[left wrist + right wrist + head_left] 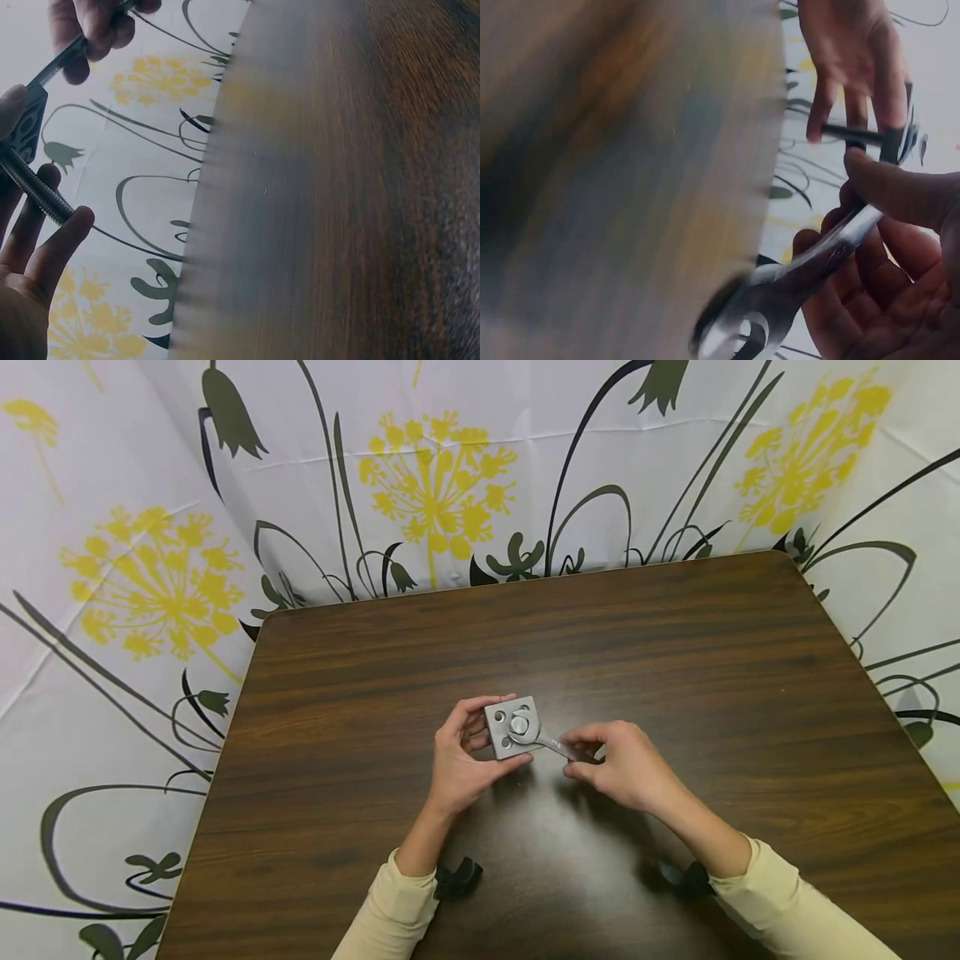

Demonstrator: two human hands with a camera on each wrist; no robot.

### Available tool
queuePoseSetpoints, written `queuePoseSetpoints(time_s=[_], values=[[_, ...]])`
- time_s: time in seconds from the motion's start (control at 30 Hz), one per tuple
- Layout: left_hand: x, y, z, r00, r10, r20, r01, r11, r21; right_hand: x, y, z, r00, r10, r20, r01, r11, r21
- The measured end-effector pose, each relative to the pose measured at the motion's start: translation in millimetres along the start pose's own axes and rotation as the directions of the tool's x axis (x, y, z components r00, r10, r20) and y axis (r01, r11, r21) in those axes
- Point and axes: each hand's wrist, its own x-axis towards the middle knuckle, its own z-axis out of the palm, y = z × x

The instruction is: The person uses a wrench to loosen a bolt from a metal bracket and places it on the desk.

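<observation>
A square metal plate (501, 732) with several holes is held above the table by my left hand (459, 770), thumb along its near edge and fingers at the far side. A bolt head (519, 725) sits at the plate's middle. Its threaded shank (43, 193) sticks out behind, among the left fingers. With thumb and fingers, my right hand (633, 768) pinches a metal wrench (555, 745). One wrench end lies around the bolt head; the other end (742, 322) extends past the right hand in the right wrist view.
Below both hands spreads a dark wood-grain table (360, 693). A white curtain (300, 485) with yellow and grey flowers hangs behind its far edge and along both sides. Black wrist devices (459, 878) show beneath the sleeves.
</observation>
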Motion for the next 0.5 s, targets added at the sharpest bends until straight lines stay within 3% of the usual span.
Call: queuePoseSetpoints(time_s=[0.2, 0.5], values=[[-0.8, 0.2, 0.5, 1.0, -0.001, 0.016, 0.001, 1.0, 0.003, 11.6, -2.3, -11.4, 0.996, -0.075, -0.057, 0.06, 0.972, -0.227], [-1.4, 0.8, 2.5, 0.999, -0.001, 0.04, 0.001, 1.0, 0.002, 30.6, -6.2, -28.9, 0.954, -0.287, -0.09, 0.215, 0.859, -0.464]])
